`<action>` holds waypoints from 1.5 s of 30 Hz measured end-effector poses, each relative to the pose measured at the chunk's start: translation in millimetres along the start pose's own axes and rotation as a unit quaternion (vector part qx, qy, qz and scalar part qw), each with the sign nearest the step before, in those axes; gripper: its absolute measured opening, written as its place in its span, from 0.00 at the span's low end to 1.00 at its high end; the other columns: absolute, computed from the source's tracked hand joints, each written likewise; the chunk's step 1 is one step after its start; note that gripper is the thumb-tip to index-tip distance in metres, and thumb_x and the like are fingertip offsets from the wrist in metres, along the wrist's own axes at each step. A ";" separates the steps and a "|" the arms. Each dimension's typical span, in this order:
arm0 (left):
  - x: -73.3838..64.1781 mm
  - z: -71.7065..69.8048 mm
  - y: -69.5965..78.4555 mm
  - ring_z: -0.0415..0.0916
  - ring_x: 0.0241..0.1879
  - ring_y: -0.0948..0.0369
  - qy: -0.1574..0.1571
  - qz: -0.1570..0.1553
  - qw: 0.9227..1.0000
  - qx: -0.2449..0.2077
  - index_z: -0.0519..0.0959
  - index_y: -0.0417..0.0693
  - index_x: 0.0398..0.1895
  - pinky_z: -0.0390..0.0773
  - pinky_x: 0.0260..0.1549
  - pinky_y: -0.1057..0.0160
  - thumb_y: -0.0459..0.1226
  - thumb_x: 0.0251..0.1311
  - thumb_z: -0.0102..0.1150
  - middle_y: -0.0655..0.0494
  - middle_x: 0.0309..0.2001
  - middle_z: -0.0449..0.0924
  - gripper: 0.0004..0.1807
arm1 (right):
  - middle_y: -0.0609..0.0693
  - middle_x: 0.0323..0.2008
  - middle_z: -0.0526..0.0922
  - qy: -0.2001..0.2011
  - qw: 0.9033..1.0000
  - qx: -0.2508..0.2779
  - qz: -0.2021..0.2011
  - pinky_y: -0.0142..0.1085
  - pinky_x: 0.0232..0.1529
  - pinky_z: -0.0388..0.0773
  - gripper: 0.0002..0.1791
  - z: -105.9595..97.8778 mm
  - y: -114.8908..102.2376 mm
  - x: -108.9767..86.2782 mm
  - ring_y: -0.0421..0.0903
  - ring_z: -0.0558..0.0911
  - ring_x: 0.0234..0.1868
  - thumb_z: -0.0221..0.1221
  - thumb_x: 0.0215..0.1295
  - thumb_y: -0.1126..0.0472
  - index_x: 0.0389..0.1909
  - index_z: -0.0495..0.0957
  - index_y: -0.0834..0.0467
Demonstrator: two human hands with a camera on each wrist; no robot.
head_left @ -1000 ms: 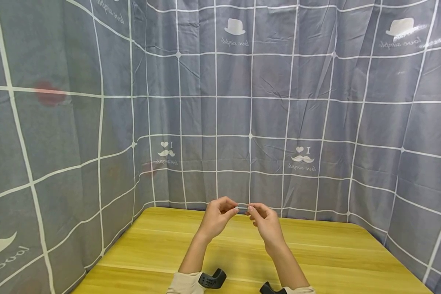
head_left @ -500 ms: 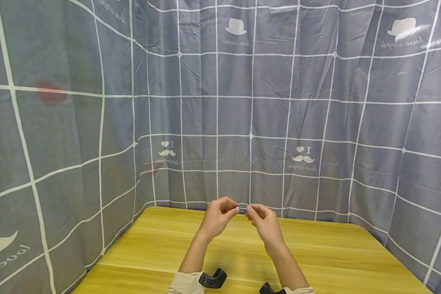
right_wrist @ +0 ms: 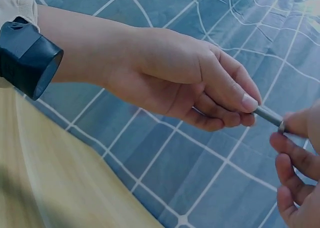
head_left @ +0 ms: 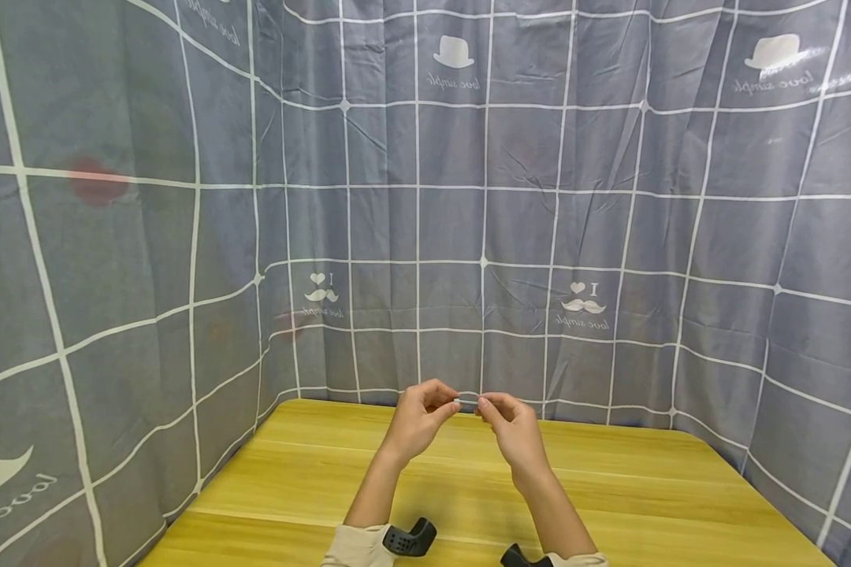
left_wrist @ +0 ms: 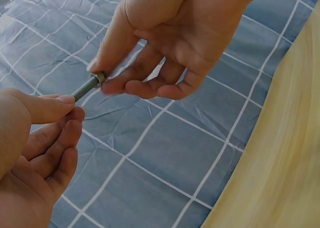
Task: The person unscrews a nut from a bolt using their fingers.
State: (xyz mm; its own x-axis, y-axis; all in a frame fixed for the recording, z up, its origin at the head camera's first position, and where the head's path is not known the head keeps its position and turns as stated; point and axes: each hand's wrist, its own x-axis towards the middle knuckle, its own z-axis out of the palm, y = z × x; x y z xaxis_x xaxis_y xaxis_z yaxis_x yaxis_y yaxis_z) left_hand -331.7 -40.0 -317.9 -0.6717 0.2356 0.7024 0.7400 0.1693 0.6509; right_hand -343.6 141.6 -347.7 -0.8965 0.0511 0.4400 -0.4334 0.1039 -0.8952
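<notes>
Nearest are beige sleeves [head_left: 354, 549] with black wrist cameras [head_left: 407, 539] strapped on. Beyond them, the left hand [head_left: 413, 425] pinches a bolt [left_wrist: 86, 89] between thumb and fingertips, gripping it partway along its ridged shaft. The right hand [head_left: 518, 435] pinches the other end with thumb and forefinger, at what looks like a nut [left_wrist: 101, 78]; its fingers are a little blurred, and whether this is a loose nut or the bolt's own head, I cannot tell. The bolt lies roughly level between both hands, apparently held up off the table [head_left: 305, 480].

The step in hand seems to be twisting the nut while the left hand steadies the shaft. The next move probably calls for a short turn by the right fingertips, a fresh pinch, and no slack in the left grip.

No container shows in any view, so there are no contents to report. Farthest back hangs a grey checked curtain [head_left: 525, 224].
</notes>
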 end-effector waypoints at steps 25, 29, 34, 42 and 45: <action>-0.2 -1.2 -0.6 0.82 0.38 0.39 -0.005 -0.006 1.000 -0.003 0.82 0.27 0.43 0.79 0.39 0.62 0.23 0.67 0.62 0.36 0.38 0.85 0.05 | 0.56 0.45 0.85 -0.003 1.000 -0.019 0.004 0.47 0.51 0.77 0.19 1.5 0.4 -0.3 0.53 0.79 0.48 0.59 0.78 0.53 0.56 0.81 0.64; 0.0 -1.3 -1.5 0.82 0.37 0.43 0.000 -0.005 1.000 0.001 0.83 0.28 0.43 0.79 0.38 0.63 0.23 0.67 0.62 0.38 0.37 0.85 0.05 | 0.56 0.45 0.84 -0.008 1.000 -0.009 -0.011 0.47 0.52 0.75 0.11 0.6 0.2 -0.3 0.52 0.79 0.49 0.60 0.77 0.62 0.52 0.83 0.65; 0.1 -0.9 -3.1 0.83 0.36 0.46 0.005 0.003 1.000 0.004 0.83 0.30 0.42 0.80 0.37 0.63 0.23 0.66 0.62 0.39 0.37 0.85 0.04 | 0.58 0.58 0.81 -0.017 1.000 0.005 -0.008 0.55 0.59 0.73 0.18 -0.2 0.2 -0.4 0.56 0.79 0.57 0.63 0.74 0.62 0.62 0.79 0.60; -0.3 -0.2 -5.0 0.82 0.36 0.49 0.008 0.005 1.000 0.006 0.83 0.30 0.43 0.80 0.38 0.62 0.24 0.68 0.62 0.41 0.38 0.86 0.04 | 0.57 0.51 0.83 -0.019 1.000 -0.010 -0.013 0.49 0.54 0.74 0.12 0.2 -0.9 -0.8 0.54 0.78 0.51 0.60 0.76 0.64 0.55 0.83 0.63; 1.3 0.5 -15.8 0.83 0.37 0.46 0.003 0.000 1.000 0.002 0.84 0.33 0.43 0.80 0.38 0.62 0.25 0.68 0.62 0.42 0.38 0.86 0.04 | 0.58 0.58 0.81 -0.026 1.000 -0.001 -0.016 0.54 0.58 0.74 0.17 0.1 -0.2 -0.7 0.57 0.79 0.56 0.61 0.74 0.67 0.62 0.79 0.60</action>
State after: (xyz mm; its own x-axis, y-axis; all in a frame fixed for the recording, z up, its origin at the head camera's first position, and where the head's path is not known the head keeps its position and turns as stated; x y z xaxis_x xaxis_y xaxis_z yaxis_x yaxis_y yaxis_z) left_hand -344.2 -41.9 -327.5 -0.6725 0.2289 0.7038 0.7396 0.1741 0.6502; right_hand -342.9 141.4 -347.8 -0.8862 -0.0046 0.4632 -0.4610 0.1069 -0.8809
